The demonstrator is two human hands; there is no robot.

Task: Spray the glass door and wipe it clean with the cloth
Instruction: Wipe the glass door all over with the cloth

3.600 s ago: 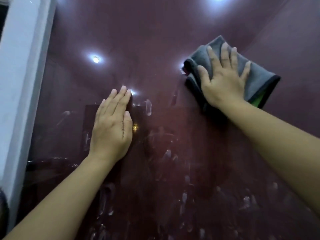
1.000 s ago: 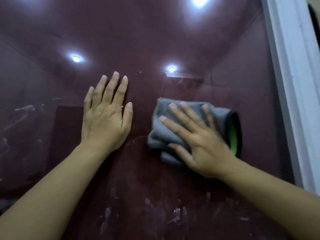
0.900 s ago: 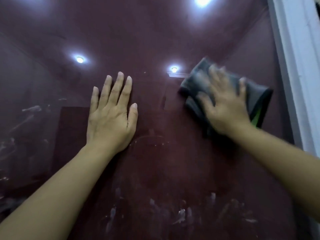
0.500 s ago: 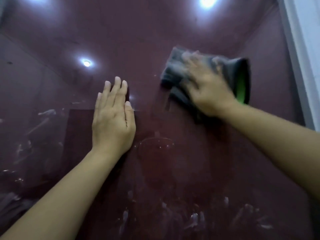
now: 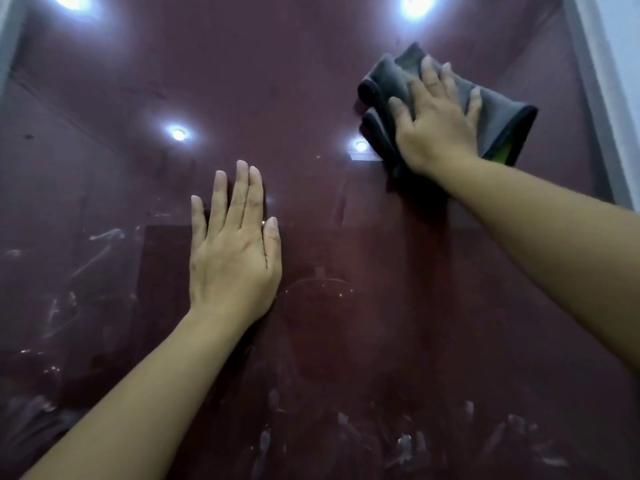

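Observation:
The dark reddish glass door (image 5: 311, 81) fills the view and mirrors ceiling lights. My right hand (image 5: 436, 126) presses a folded grey cloth (image 5: 498, 112) with a green underside flat against the glass at the upper right. My left hand (image 5: 232, 251) lies flat on the glass near the middle, fingers together and pointing up, holding nothing. White smears and streaks (image 5: 405, 445) mark the lower glass and the left side (image 5: 100, 237). No spray bottle is in view.
A white door frame (image 5: 609, 81) runs down the right edge, close to the cloth. Another pale frame strip (image 5: 7, 39) shows at the top left corner.
My right hand has carried the cloth to the right and slightly up, towards the white frame. My left hand stays flat on the glass in about the same place.

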